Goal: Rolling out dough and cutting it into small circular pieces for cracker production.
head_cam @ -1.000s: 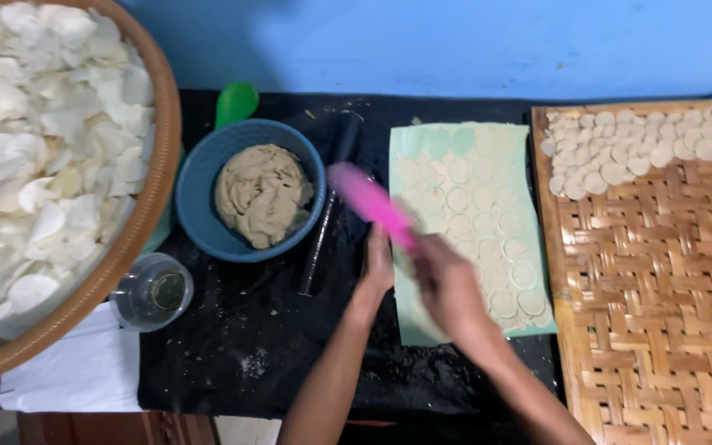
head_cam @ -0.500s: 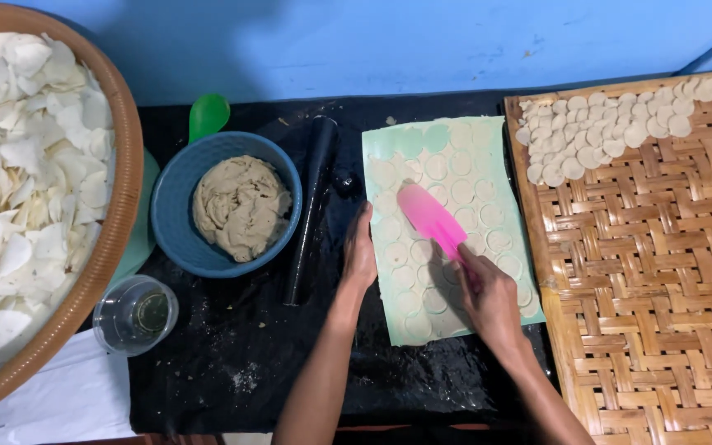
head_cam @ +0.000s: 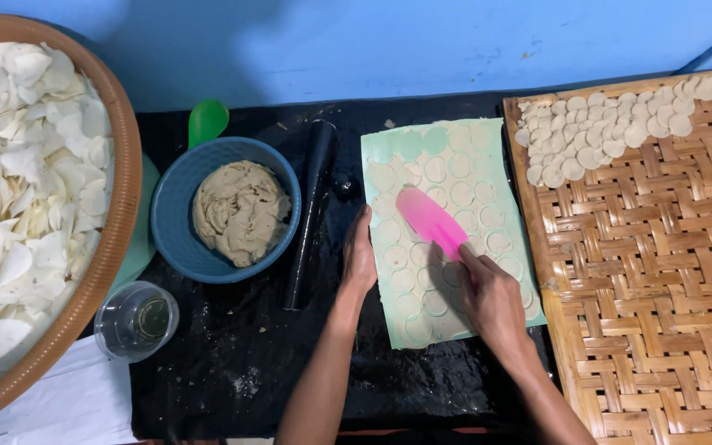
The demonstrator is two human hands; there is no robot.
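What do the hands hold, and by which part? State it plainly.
The right hand holds a pink spatula by its lower handle end, blade on the green mat. The left hand holds nothing; it presses flat on the mat's left edge.

pink spatula (head_cam: 431, 223): a second ago raised and blurred over the dark mat left of the green sheet (head_cam: 488, 148); now lies flat on the sheet among the dough rounds, blade pointing up-left
right hand (head_cam: 492, 298): now further right, low on the sheet, gripping the spatula handle
left hand (head_cam: 359, 257): a second ago beside the right hand; now flat at the sheet's left edge
camera view: shifts slightly, sheet now nearer centre
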